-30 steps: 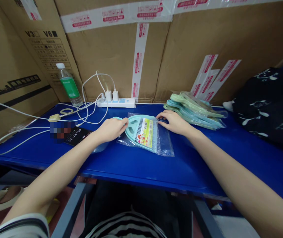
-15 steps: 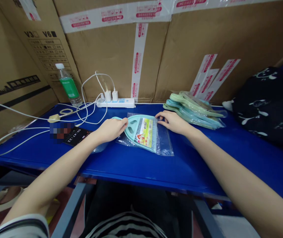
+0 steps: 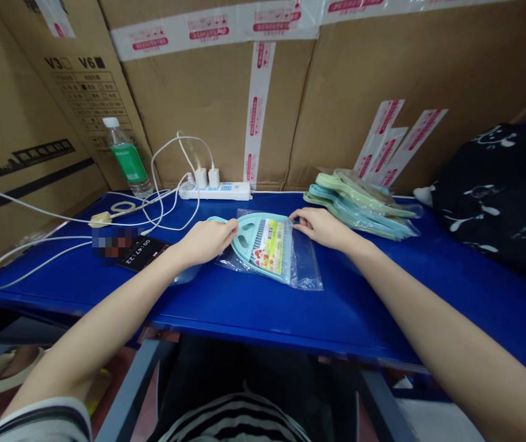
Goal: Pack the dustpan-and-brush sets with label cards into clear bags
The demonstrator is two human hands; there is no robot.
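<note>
A light-blue small dustpan (image 3: 243,244) with a brush nested in it lies flat on the blue table, in a clear plastic bag (image 3: 307,264). A colourful printed card (image 3: 270,247) lies over the bristles. My left hand (image 3: 212,238) is closed around the dustpan's handle end, its fingertips at the holes near the pan. With thumb and fingers together, my right hand (image 3: 311,222) pinches the bag's edge at the pan's upper right corner. The handle is mostly hidden under my left hand.
Behind my right hand sits a stack of bagged green and blue dustpans (image 3: 359,199). A phone (image 3: 143,253), white cables, a power strip (image 3: 226,191) and a water bottle (image 3: 127,159) are at left. A dark patterned bag (image 3: 497,196) stands at right; cardboard (image 3: 207,104) walls the back.
</note>
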